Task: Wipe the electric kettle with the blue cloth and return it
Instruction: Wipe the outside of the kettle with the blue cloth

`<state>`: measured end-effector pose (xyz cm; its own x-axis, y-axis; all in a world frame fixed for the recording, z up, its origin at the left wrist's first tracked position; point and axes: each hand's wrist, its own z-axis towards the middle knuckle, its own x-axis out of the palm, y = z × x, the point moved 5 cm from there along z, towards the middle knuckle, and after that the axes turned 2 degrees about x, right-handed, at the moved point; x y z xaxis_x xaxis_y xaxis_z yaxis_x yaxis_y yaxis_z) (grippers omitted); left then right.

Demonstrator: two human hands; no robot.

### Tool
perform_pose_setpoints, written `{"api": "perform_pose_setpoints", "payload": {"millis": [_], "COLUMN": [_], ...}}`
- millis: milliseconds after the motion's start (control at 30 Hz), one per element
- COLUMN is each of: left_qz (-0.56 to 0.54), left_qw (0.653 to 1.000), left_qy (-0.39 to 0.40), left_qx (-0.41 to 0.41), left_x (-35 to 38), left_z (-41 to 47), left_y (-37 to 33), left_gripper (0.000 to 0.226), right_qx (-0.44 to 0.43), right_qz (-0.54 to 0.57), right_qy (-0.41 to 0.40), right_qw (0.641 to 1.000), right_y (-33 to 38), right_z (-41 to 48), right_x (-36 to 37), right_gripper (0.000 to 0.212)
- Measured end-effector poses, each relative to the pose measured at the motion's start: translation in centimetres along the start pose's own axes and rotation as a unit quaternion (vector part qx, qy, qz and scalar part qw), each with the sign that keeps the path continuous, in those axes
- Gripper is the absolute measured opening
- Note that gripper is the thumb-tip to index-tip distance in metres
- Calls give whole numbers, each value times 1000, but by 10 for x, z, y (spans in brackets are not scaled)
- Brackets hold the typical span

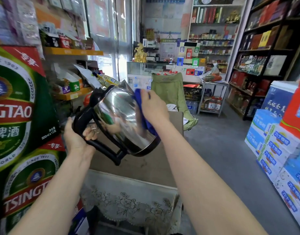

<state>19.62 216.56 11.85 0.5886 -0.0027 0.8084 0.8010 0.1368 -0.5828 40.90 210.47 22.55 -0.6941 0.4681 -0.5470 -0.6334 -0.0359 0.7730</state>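
Steel body: electric kettle (118,116), polished stainless shell with black plastic handle, lid and base ring; held in the air, tilted with the base turned toward the near right and the spout toward the far side, above a cardboard box (146,160).
Location: centre of the scene, just right of the stacked beer cartons (15,107), clear of any surface.
Left hand: left hand (78,134) wrapped around the black handle at its lower part, fingers curled through the loop, carrying the kettle.
Right hand: right hand (152,107) pressed flat against the kettle's right flank, fingers together, pinning the blue cloth (142,112) to the metal.
Cloth: soft, bunched, folds hanging below the palm; conforms to the curve.
Handling, kettle: rigid; mirror finish judged slippery to bare skin and quick to show marks; probably light if empty, contents cannot be told.
Best hold: the handle, matte plastic and shaped for a full grip; the shell only through the cloth.
Risk: the tilted hold rests on one hand; hard wiping pressure could twist the kettle in that grip.
Return spot: power base not identifiable in view.
Below: lace-patterned cover (129,204) on furniture at the near side.
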Motion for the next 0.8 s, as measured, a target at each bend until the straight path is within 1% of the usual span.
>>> {"api": "perform_pose_setpoints", "payload": {"millis": [67,100,133,167,233,300,367,433,533,600,633,667,700,733,767,800], "left_qz": [34,53,67,76,87,87,71,58,43,31,31,38,53,68,82,91], "left_qw": [999,998,998,997,996,996,997,996,994,992,992,992,992,991,990,989], "left_qy": [-12,-14,-14,-15,-20,-22,-31,-48,-75,-87,-89,-89,-89,-89,-89,-89], "left_qx": [11,15,16,15,7,0,-17,-38,-71,-81,-81,-79,-75,-72,-71,-73], "left_x": [4,9,14,18,23,24,24,24,23,23,22,22,22,23,23,25], "left_z": [-2,-3,-3,-3,-4,-4,-5,-5,-4,-4,-4,-4,-5,-7,-8,-10], "left_y": [-4,-5,-4,-2,1,4,7,10,12,11,9,7,5,4,4,5], "left_gripper": [40,41,40,38,37,37,41,43,47,46,45,45,45,46,46,46], "right_qx": [62,65,50,19,-81,-191,-265,-362,-496,-563,-587,-601,-601,-590,-567,-532], "right_qz": [6,7,11,20,18,-27,-103,-186,-283,-325,-338,-344,-346,-340,-321,-289], "right_qy": [9,-8,-37,-73,-136,-169,-179,-193,-186,-160,-147,-137,-133,-134,-139,-145], "right_qw": [998,998,998,997,987,967,942,893,800,743,721,708,708,720,746,782], "right_y": [-25,-30,-29,-24,-5,7,12,10,-5,-22,-30,-37,-41,-41,-39,-35], "right_z": [-1,-4,-9,-15,-26,-31,-34,-42,-62,-73,-74,-73,-70,-66,-61,-56], "right_x": [1,3,4,4,4,9,17,31,61,73,74,70,63,55,48,41], "right_gripper": [49,47,43,39,34,34,41,42,31,28,28,29,32,36,39,42]}}
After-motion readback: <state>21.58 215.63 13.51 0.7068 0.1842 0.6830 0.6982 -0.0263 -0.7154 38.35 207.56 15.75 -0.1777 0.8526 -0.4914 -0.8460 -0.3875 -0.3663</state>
